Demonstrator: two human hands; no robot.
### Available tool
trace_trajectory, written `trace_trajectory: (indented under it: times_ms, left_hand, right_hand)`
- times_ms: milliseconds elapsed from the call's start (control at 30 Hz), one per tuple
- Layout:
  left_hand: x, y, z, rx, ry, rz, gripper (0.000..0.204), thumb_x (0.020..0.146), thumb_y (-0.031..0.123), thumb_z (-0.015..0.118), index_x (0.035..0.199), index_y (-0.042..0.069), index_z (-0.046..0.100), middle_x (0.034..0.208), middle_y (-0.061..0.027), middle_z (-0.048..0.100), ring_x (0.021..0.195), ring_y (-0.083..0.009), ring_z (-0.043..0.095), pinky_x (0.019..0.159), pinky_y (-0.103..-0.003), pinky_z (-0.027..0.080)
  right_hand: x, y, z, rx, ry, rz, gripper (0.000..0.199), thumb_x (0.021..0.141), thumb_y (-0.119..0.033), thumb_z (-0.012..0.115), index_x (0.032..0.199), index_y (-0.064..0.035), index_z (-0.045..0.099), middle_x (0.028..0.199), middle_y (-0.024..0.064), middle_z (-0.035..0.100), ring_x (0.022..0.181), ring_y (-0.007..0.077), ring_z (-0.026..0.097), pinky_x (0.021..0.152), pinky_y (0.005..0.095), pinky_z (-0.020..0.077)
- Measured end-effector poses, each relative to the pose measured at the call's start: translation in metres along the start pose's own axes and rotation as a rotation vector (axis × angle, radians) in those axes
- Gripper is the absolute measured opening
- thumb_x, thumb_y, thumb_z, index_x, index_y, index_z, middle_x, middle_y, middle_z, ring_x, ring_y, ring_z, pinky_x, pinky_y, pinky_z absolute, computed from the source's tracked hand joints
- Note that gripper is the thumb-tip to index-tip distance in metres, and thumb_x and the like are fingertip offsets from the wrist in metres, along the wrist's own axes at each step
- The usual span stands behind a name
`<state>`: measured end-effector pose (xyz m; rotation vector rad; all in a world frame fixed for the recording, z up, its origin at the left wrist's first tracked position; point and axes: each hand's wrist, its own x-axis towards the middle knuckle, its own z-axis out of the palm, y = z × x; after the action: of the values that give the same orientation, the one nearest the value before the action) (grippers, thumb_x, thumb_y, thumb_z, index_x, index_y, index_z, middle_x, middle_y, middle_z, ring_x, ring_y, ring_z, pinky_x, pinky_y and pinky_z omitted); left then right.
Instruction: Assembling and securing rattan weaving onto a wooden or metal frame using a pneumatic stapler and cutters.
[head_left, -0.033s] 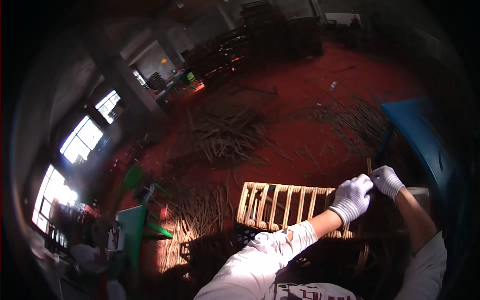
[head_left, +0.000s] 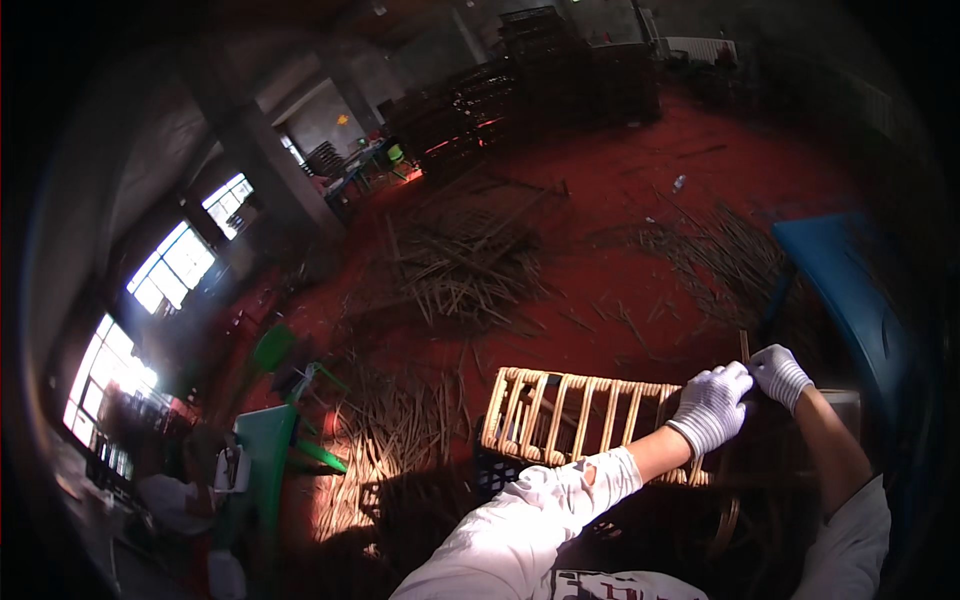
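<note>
While lying low and centre in the head view, pale woven rattan frame with upright slats (head_left: 570, 415): long axis running left to right, left end toward sunlit floor, right end under both hands. Left hand in white knit glove (head_left: 712, 408) curled over frame's right end, fingers closed on its top rail. Right hand in white knit glove (head_left: 779, 374) just beside, closed around thin upright rattan stick (head_left: 744, 346). Behind, loose heap of brown cane strips (head_left: 470, 265) on red floor (head_left: 640, 190). Blue plastic sheet (head_left: 840, 280) at right, contents hidden.

rattan slatted frame (head_left: 560, 415) | pale, horizontal | before the person, over red floor
</note>
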<state>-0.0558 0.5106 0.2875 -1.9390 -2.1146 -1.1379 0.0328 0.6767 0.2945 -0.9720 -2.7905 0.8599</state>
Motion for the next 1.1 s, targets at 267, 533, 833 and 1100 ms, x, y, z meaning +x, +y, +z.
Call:
trace_trajectory:
  times_ms: [267,533,833,1100]
  left_hand:
    - [-0.008,0.010,-0.035,0.076,-0.406,-0.313,0.024,0.089,0.024,0.057,0.097,0.004,0.067,0.098,-0.0194,0.070,0.095,-0.0379,0.067,0.083,-0.048,0.054]
    - [0.018,0.017,-0.054,-0.153,-0.643,-0.463,0.028,0.088,0.031,0.061,0.105,0.013,0.074,0.101,-0.0144,0.073,0.099,-0.0333,0.068,0.088,-0.044,0.052]
    - [0.016,0.022,-0.026,-0.101,-0.623,-0.368,0.032,0.088,0.033,0.058,0.109,0.014,0.073,0.111,-0.0147,0.070,0.106,-0.0342,0.065,0.092,-0.044,0.051]
    - [0.075,-0.038,0.058,-0.100,-0.264,-0.086,0.030,0.096,0.031,0.047,0.102,0.014,0.071,0.101,-0.0137,0.070,0.094,-0.0360,0.067,0.082,-0.046,0.053]
  right_hand:
    - [-0.039,-0.040,0.015,0.194,0.358,-0.364,0.013,0.082,-0.006,0.064,0.093,-0.0011,0.069,0.088,0.0184,0.068,0.084,0.0355,0.067,0.075,0.0388,0.0528]
    - [-0.120,-0.049,-0.004,-0.538,0.452,-1.101,0.033,0.069,-0.010,0.071,0.102,-0.0080,0.070,0.091,0.0082,0.060,0.085,0.0252,0.063,0.070,0.0395,0.0512]
    - [-0.131,-0.024,0.009,-0.534,0.528,-1.047,0.025,0.068,-0.011,0.072,0.092,-0.0084,0.069,0.089,0.0060,0.058,0.079,0.0226,0.061,0.067,0.0371,0.0497]
    - [-0.048,0.073,-0.010,-0.229,0.501,-1.011,0.030,0.066,-0.009,0.072,0.095,-0.0085,0.068,0.094,0.0067,0.061,0.088,0.0266,0.061,0.079,0.0400,0.0531]
